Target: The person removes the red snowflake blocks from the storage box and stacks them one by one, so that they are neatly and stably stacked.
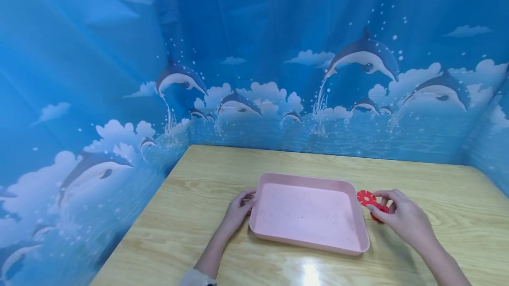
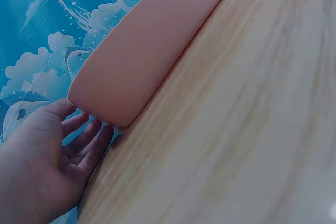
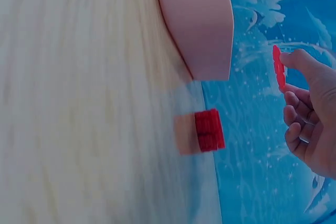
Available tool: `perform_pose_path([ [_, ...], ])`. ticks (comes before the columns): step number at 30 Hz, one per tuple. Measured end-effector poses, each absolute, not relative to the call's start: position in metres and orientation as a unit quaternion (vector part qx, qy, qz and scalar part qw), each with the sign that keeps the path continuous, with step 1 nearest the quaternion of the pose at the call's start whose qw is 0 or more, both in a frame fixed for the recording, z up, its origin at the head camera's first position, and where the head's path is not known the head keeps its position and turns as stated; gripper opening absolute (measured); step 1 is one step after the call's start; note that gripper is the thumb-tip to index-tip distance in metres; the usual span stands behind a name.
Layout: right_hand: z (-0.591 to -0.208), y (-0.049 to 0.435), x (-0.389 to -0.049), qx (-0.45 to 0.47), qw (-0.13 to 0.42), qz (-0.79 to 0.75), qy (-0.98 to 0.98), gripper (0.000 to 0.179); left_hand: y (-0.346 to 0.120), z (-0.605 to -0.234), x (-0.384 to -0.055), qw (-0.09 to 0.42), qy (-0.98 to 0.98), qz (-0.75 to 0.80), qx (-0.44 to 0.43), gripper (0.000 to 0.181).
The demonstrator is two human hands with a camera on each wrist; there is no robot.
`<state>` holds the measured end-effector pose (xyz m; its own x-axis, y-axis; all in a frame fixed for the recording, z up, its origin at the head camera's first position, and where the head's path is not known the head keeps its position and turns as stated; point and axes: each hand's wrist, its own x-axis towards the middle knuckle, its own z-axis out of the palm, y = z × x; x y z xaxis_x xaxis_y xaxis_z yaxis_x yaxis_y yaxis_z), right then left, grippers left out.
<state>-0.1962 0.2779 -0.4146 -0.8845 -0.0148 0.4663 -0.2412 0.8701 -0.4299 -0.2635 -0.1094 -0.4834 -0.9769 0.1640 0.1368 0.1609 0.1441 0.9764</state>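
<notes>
A shallow pink tray (image 1: 306,215) lies on the wooden table, nothing in it. At its left end my left hand (image 1: 240,208) touches the outer wall; the left wrist view shows loosely extended fingertips (image 2: 107,132) against that end of the tray (image 2: 126,72). Beyond the tray's right end, my right hand (image 1: 405,219) pinches a red notched disc (image 1: 361,196) between thumb and fingers. The right wrist view has this disc (image 3: 279,69) edge-on, raised above the table. Below it stands a small stack of red discs (image 3: 209,129), partly hidden by my right hand in the head view.
The light wooden table (image 1: 222,166) reaches back to a blue curtain (image 1: 254,56) printed with dolphins and clouds. More of this curtain hangs along the left and right sides. A glare spot shows on the table in front of the tray.
</notes>
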Motion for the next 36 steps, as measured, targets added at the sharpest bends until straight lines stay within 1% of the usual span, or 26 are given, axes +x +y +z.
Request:
perform_pose_path([
  [4, -0.421, 0.294, -0.193, 0.058, 0.233, 0.247, -0.939, 0.034, -0.109, -0.487, -0.265, 0.0, 0.759, 0.643, 0.104, 0.037],
  [9, -0.433, 0.312, -0.191, 0.048, 0.223, 0.248, -0.941, 0.036, -0.109, -0.489, -0.267, 0.001, 0.759, 0.643, 0.104, 0.038],
  [14, -0.443, 0.323, -0.192, 0.036, 0.218, 0.253, -0.942, 0.035, -0.107, -0.48, -0.262, 0.008, 0.754, 0.649, 0.103, 0.036],
  [19, -0.455, 0.328, -0.194, 0.032, 0.227, 0.256, -0.939, 0.033, -0.104, -0.46, -0.251, 0.014, 0.758, 0.644, 0.103, 0.034],
  [22, -0.462, 0.329, -0.195, 0.035, 0.231, 0.254, -0.939, 0.033, -0.104, -0.456, -0.247, 0.015, 0.761, 0.641, 0.104, 0.034],
  [30, -0.472, 0.327, -0.198, 0.043, 0.25, 0.243, -0.936, 0.032, -0.105, -0.457, -0.247, 0.013, 0.754, 0.648, 0.109, 0.034],
  [36, -0.473, 0.324, -0.2, 0.026, 0.255, 0.233, -0.938, 0.033, -0.105, -0.457, -0.248, 0.01, 0.759, 0.643, 0.103, 0.035],
])
